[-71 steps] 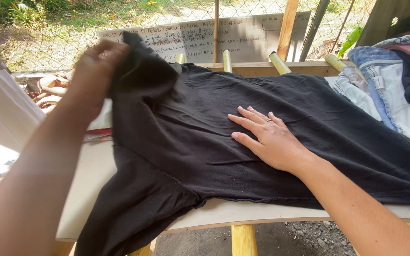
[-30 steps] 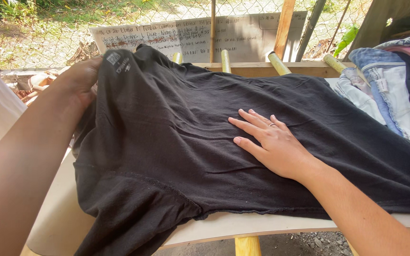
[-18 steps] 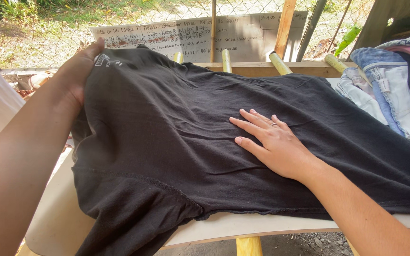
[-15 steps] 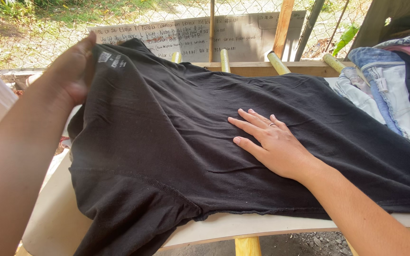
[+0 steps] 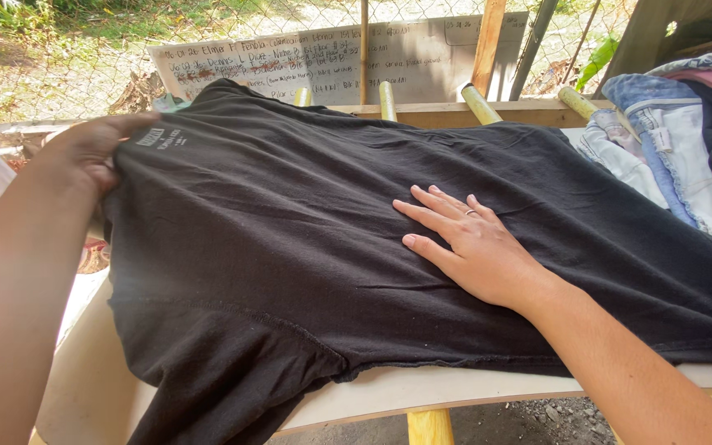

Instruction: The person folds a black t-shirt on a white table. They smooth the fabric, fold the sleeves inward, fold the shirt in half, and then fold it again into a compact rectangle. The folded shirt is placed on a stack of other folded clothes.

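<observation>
A black t-shirt (image 5: pixel 290 239) lies spread over a pale board table (image 5: pixel 422 387), one sleeve hanging off the near edge. My left hand (image 5: pixel 84 152) grips the shirt's collar end at the left, where a small white printed label shows. My right hand (image 5: pixel 471 247) lies flat, fingers spread, pressing on the middle of the shirt; a ring is on one finger.
A pile of clothes (image 5: pixel 677 140), pale blue, white, pink and dark, sits at the right end of the table. Yellow bamboo poles (image 5: pixel 480 103) stick up behind the table. A handwritten white board (image 5: pixel 331 62) leans on a chain-link fence beyond.
My left hand has pulled the collar end of the shirt out to the left and lowered it, so the shirt lies stretched flatter. My right hand has stayed pressed in place.
</observation>
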